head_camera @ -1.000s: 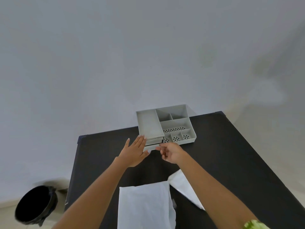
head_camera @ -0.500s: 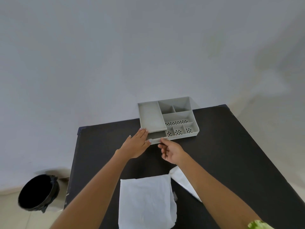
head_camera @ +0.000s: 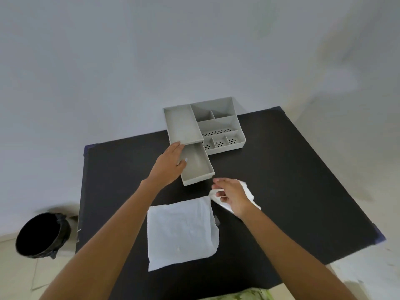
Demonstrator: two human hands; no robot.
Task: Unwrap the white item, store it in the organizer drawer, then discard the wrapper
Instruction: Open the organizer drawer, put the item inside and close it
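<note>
A grey organizer (head_camera: 218, 124) stands at the far side of the black table (head_camera: 303, 180). Its drawer (head_camera: 200, 167) is pulled out toward me and looks empty. My left hand (head_camera: 168, 166) rests flat against the drawer's left wall, fingers together, gripping nothing. My right hand (head_camera: 230, 194) is just in front of the drawer, its fingers pinching a folded white item (head_camera: 249, 192) that lies on the table. A flat white sheet (head_camera: 180, 231), unfolded, lies nearer to me, touching the white item at its far right corner.
A black bin (head_camera: 42, 234) stands on the floor to the left of the table. The organizer's top has several small compartments (head_camera: 220, 144), some perforated. A pale wall rises behind the table.
The drawer has slid out toward me. My right hand has left the drawer front, moved back and closed on the folded white item. My left hand has stayed beside the drawer.
</note>
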